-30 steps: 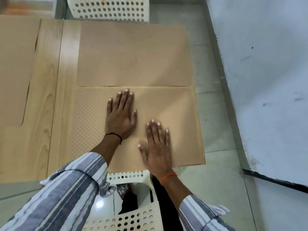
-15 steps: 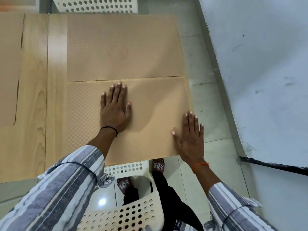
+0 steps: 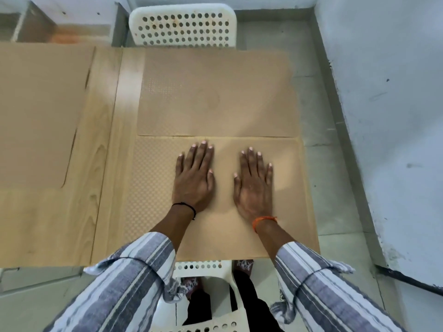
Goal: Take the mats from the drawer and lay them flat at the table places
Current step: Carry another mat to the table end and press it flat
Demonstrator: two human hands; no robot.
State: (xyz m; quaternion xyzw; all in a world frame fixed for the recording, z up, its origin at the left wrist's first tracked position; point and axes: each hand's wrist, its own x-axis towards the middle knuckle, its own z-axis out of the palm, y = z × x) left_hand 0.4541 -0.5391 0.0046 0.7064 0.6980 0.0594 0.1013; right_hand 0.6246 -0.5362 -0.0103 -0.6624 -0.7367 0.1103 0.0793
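Note:
A tan textured mat [image 3: 153, 188] lies flat on the near right end of the wooden table [image 3: 105, 144]. My left hand [image 3: 194, 178] and my right hand [image 3: 254, 185] both rest palm down on it, side by side, fingers spread and holding nothing. A second tan mat [image 3: 215, 94] lies flat just beyond, its near edge meeting the first mat's far edge. A third mat [image 3: 38, 116] covers the table's left part. No drawer is in view.
A white perforated plastic chair [image 3: 184, 25] stands at the table's far side, and another [image 3: 203, 274] is under me at the near edge. A pale blue wall [image 3: 388, 116] runs close along the right, with a strip of tiled floor [image 3: 330, 188] between it and the table.
My right hand has come back from the mat's right edge to lie flat beside my left hand near the mat's middle. The left hand has stayed pressed on the mat.

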